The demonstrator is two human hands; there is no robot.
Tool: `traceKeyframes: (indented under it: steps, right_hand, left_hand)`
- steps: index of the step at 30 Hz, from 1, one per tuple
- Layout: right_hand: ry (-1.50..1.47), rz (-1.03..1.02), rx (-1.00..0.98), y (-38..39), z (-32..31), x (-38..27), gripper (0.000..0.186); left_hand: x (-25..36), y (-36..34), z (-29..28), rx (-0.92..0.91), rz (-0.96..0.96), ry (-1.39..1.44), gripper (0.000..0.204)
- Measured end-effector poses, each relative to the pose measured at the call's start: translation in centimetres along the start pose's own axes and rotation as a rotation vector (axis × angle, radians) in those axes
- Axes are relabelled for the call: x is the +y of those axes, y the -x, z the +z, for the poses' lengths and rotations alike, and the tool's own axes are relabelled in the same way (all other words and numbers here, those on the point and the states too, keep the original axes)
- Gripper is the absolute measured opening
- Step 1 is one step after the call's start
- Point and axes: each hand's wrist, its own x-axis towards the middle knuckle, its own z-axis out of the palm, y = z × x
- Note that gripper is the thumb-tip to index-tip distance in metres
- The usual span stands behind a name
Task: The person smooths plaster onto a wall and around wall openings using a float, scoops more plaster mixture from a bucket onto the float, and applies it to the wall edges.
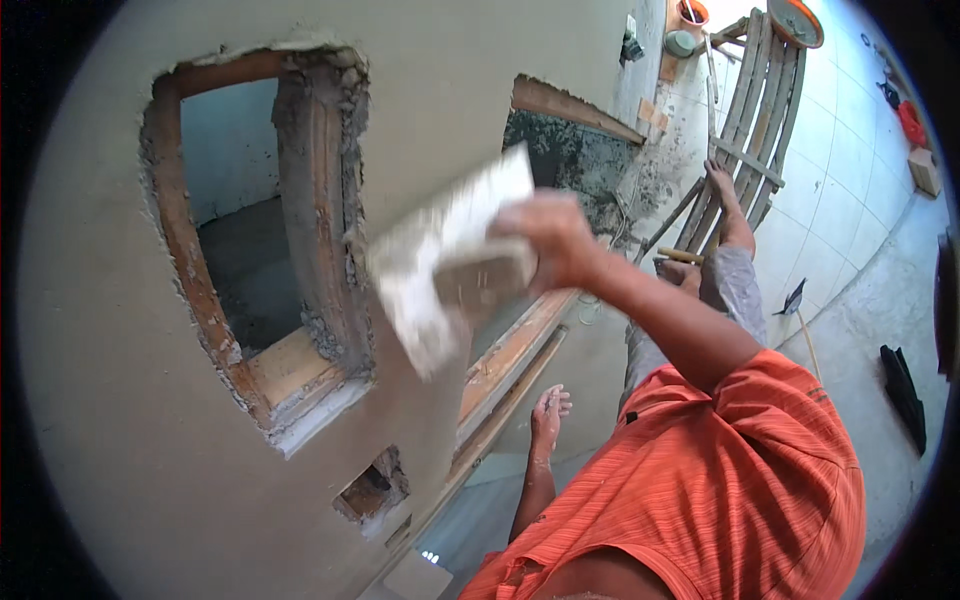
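Note:
My right hand [552,235] is closed on a pale, plaster-smeared plastering float [405,275], which is blurred by motion. The float tilts in front of the grey rendered wall [120,420], between two openings. Whether it touches the wall, I cannot tell. Lower down, my left hand [550,408] hangs near my side, fingers apart and nothing in it. Left of the float, a rough window opening [335,200] shows ragged mortar along its wooden edges. A small square hole [375,490] sits below it in the wall.
Long wooden boards [515,365] run along the wall below the second opening [575,150]. A slatted wooden bench [755,110] stands at the upper right, bearing an orange-rimmed basin [797,22]; my foot [718,172] is at it. A black object [903,398] lies on the floor at right.

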Motion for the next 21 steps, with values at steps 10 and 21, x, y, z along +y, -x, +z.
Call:
traceKeyframes:
  steps: [10,21]
  right_hand:
    - [0.179,0.043,-0.052,-4.5,-0.4,1.9,0.05]
    - [-0.979,0.924,0.597,-5.1,-2.3,3.8,0.021]
  left_hand:
    - [2.1,-0.6,1.4,-0.06,0.005,-0.071,0.036]
    - [5.9,-0.8,0.6,-0.015,0.044,-0.057,0.041]
